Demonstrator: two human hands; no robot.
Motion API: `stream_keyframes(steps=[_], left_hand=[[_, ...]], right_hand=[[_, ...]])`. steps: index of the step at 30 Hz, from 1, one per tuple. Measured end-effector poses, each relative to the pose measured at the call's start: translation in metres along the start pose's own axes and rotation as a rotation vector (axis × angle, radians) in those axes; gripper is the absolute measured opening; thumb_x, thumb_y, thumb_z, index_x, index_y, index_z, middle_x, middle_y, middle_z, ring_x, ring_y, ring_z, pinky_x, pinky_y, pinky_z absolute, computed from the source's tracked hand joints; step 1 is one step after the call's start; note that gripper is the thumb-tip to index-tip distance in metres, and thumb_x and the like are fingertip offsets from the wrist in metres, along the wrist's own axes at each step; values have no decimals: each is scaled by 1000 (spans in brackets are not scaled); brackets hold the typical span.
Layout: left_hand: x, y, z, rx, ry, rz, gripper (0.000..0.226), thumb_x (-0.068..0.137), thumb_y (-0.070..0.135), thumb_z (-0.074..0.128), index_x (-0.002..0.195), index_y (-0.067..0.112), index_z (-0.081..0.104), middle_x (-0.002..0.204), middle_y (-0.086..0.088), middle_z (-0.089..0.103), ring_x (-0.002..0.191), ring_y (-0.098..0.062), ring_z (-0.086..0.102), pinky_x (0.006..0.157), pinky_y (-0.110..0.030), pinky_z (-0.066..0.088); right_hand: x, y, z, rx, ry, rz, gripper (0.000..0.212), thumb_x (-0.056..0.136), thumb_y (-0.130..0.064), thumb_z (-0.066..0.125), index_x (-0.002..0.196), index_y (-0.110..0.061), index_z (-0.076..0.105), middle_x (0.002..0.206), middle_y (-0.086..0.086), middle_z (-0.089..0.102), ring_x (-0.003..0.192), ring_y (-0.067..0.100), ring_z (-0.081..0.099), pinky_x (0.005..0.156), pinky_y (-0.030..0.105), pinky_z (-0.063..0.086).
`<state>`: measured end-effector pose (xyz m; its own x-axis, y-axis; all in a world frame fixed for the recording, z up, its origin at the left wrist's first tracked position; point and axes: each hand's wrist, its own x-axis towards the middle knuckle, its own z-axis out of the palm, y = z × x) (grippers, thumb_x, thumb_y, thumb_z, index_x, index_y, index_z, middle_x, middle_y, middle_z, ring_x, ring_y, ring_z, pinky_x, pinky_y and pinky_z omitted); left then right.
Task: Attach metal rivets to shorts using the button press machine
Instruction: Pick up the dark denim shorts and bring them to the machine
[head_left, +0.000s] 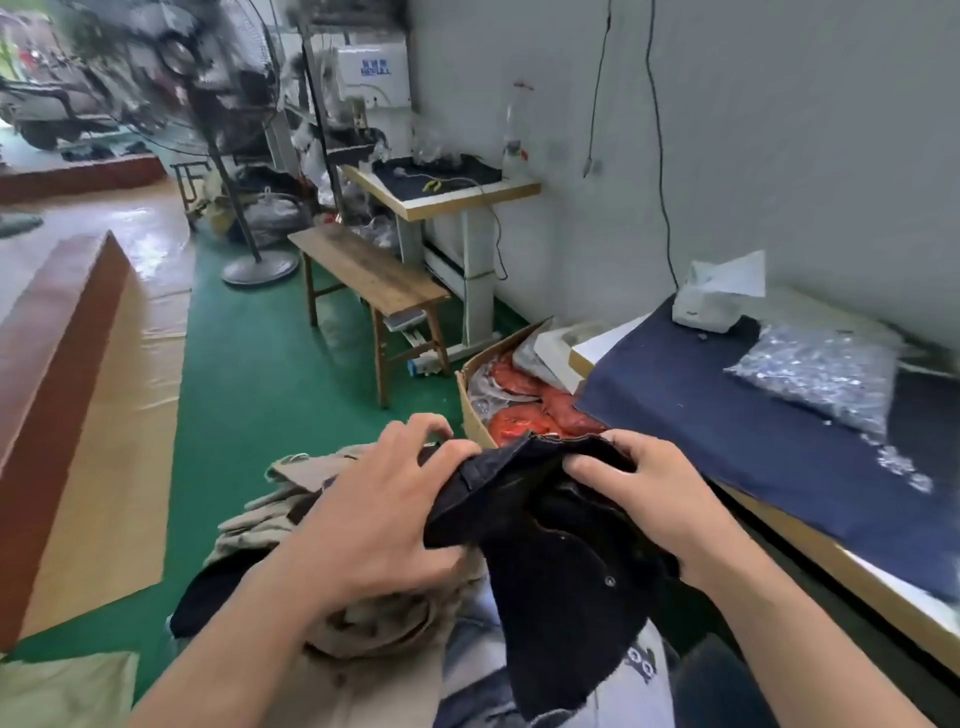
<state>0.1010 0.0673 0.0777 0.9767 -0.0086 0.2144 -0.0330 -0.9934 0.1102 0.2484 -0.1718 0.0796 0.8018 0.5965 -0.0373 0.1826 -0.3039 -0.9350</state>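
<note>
Both hands, left hand (376, 512) and right hand (657, 501), are gripping dark shorts (545, 535) over green floor (249, 374); blue-clothed table (727, 426) lying beside grey wall (779, 130).

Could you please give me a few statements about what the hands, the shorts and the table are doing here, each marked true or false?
1. Both hands grip the dark shorts. True: the left hand and the right hand each clutch the fabric.
2. The shorts lie flat on the table. False: they are held up beside the table, over a pile of beige clothes.
3. A clear bag of shiny metal pieces lies on the blue cloth. True.
4. The cardboard box sits on the wooden bench. False: it stands beside the table, near the bench.
</note>
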Motion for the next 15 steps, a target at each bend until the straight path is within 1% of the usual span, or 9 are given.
stream_keyframes(steps=[2,4,5,7,9,10,12,13,15], left_hand=[[20,9,-3,-149,-20,35,49,88,45,69,135,35,56,128,7,50,112,-18,51,96,-38,49],[41,15,-11,-395,-111,-4,25,89,38,65,113,43,63,105,17,63,96,-8,60,87,-38,51],[50,19,-15,-545,-171,-48,21,87,39,65,107,43,63,98,17,67,90,-5,63,82,-37,52],[66,33,-22,-937,-339,-174,34,81,35,70,114,41,66,104,14,75,97,-9,72,85,-33,53],[83,55,-23,-1290,-493,-244,45,82,18,69,126,28,69,119,3,78,111,-18,74,93,-32,55],[93,66,-20,-1365,-522,-261,42,87,8,65,127,20,70,119,-1,79,109,-18,75,94,-31,56],[109,90,-14,-1438,-575,-347,45,96,-19,40,122,7,67,99,-1,81,90,-10,77,100,-35,54],[114,100,-9,-1461,-597,-415,47,97,-23,34,120,2,66,91,-4,80,82,-11,77,100,-37,53],[118,112,0,-1563,-588,-547,33,95,-11,46,119,-10,68,95,-17,75,80,-21,74,85,-32,58]], right_hand=[[-10,-3,-26,91,-62,108,17,92,-42,73,98,-27,79,96,-2,80,89,17,78,74,29,61],[-18,-3,-46,166,-95,175,27,95,-48,69,103,-24,80,102,4,80,95,22,77,75,28,61],[-22,-1,-56,183,-95,198,34,95,-52,66,106,-23,80,105,4,79,98,22,76,79,30,61],[-29,4,-77,129,-27,248,44,94,-63,60,109,-26,79,109,-3,79,102,15,75,92,35,58],[-36,13,-98,-22,104,288,51,93,-70,55,111,-28,77,118,-9,75,107,10,71,102,30,49],[-42,17,-107,-92,170,285,56,91,-75,51,114,-29,75,123,-10,71,111,5,66,101,24,46],[-56,23,-120,-136,241,189,59,81,-86,44,117,-44,64,126,-23,66,113,-10,58,91,18,43],[-64,26,-124,-178,230,116,58,78,-90,43,120,-52,56,128,-31,60,116,-14,53,92,20,42],[-78,33,-124,-385,138,-5,54,78,-87,53,124,-60,48,127,-42,49,124,-18,42,100,25,37]])
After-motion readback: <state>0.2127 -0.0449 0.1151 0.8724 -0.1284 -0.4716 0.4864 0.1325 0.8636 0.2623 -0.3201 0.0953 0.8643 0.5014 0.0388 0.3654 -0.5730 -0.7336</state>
